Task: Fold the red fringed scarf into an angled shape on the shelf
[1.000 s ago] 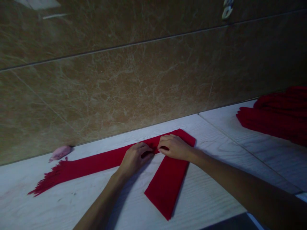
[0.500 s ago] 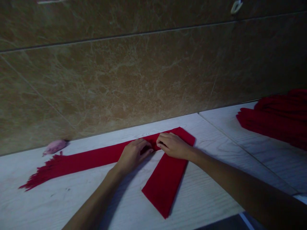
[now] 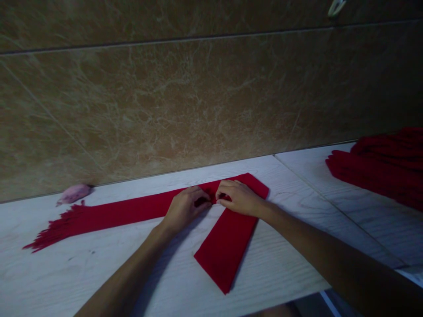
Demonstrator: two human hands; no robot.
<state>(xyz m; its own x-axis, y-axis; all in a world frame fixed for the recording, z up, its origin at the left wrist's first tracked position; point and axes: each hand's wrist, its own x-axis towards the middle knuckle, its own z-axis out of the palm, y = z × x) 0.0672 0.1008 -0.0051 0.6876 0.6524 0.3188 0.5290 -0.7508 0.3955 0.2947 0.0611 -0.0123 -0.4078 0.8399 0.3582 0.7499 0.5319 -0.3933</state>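
Observation:
A red scarf (image 3: pixel 128 212) with a fringed left end lies across the pale surface. Toward the right it is folded over at an angle, and a wide part slants down toward me. My left hand (image 3: pixel 188 206) curls at the scarf's near edge, left of the fold, its fingers pinching the cloth. Close beside it, my right hand (image 3: pixel 238 197) rests on the scarf near the fold, with thumb and fingertips closed on the same edge. A small gap separates the two hands. The cloth right under the fingertips is partly hidden.
A pile of red cloth (image 3: pixel 380 171) lies at the right. Behind the scarf's fringe, a small pink object (image 3: pixel 75 193) sits against the brown marbled wall (image 3: pixel 185 105). The pale wood-grain surface (image 3: pixel 291 251) has a seam at right and a front edge near me.
The view has shifted slightly. My right thumb and fingers form a rounder pinch at the scarf's edge; my left hand stays almost in place. The scarf keeps its fold.

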